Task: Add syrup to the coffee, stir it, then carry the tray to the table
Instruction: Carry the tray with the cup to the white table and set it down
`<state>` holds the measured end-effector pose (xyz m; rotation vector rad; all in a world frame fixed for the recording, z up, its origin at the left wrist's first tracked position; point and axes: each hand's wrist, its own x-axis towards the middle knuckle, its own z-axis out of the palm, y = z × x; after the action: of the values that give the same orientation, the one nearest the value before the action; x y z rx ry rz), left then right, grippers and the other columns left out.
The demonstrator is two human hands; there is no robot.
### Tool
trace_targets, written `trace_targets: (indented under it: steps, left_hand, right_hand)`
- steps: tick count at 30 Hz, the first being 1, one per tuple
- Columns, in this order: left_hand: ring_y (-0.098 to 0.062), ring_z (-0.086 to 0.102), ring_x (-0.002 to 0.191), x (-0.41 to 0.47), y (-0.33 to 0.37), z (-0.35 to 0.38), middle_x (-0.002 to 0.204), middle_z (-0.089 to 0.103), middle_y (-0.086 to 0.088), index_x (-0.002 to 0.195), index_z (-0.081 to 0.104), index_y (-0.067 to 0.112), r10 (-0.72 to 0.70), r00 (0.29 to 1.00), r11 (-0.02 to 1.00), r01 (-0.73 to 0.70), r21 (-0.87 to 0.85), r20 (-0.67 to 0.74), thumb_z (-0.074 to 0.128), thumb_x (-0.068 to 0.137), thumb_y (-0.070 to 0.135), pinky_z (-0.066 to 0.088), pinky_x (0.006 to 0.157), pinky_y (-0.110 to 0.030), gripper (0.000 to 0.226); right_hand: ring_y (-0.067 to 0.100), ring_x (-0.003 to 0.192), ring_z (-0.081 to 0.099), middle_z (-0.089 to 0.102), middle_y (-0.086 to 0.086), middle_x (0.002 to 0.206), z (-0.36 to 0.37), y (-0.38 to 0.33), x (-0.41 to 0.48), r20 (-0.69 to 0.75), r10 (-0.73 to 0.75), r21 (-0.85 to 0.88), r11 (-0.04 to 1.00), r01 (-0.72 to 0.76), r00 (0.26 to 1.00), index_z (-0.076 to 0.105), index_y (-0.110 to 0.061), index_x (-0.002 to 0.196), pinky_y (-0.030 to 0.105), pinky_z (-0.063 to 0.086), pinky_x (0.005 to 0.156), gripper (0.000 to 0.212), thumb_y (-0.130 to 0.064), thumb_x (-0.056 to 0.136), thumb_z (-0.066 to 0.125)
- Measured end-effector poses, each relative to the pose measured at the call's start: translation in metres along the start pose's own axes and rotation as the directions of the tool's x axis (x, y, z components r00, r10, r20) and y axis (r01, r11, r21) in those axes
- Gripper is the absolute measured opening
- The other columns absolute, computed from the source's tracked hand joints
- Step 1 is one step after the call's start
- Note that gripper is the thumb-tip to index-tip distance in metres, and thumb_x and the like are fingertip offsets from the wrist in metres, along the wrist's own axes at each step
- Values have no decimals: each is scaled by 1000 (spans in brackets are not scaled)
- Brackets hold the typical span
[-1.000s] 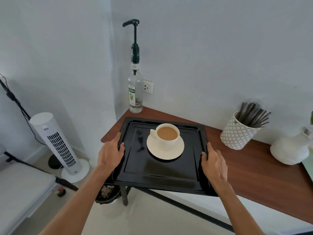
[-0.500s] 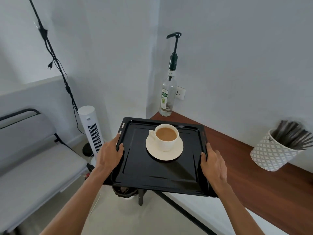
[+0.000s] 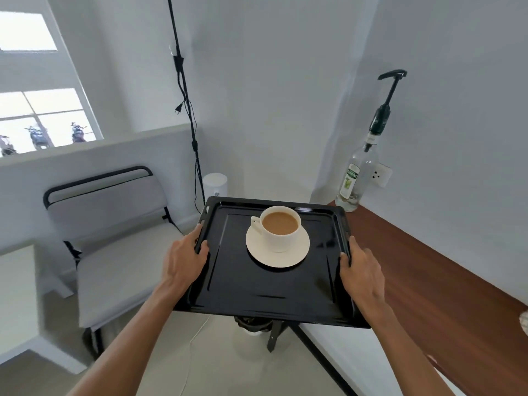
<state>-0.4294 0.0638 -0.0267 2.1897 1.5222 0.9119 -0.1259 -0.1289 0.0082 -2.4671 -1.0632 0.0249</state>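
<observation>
A black tray is held level in the air, off the left end of the wooden counter. My left hand grips its left rim and my right hand grips its right rim. On the tray stands a white cup of milky coffee on a white saucer, toward the tray's far side. The syrup bottle with its tall black pump stands on the counter's far corner, against the wall.
A grey padded bench with a black frame stands to the left, a white low table edge at far left. A black stand with cables and a white fan top sit behind the tray. Black counter legs cross below.
The tray has come off the counter and swung left with both hands still on its rims. My view has turned left, so the bottle now lies to the right and the bench has come into view.
</observation>
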Motion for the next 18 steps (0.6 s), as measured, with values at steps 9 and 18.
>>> trace_targets:
  steps: [9,18]
  left_hand:
    - [-25,64,69,4,-66,-62,95,80,-15,146,57,10,-123,989,992,124,12,-78,63,98,18,45,63,-30,50]
    - [-33,74,79,5,-144,-124,100,80,-19,150,52,9,-212,968,976,217,22,-136,61,99,20,61,78,-41,52]
  right_hand:
    - [36,93,63,62,19,106,39,-86,5,56,-134,31,991,133,989,45,-13,148,41,50,75,43,-24,106,46]
    - [27,72,51,53,11,91,89,-179,1,103,-264,70,964,258,959,47,-13,146,36,43,62,41,-24,106,45]
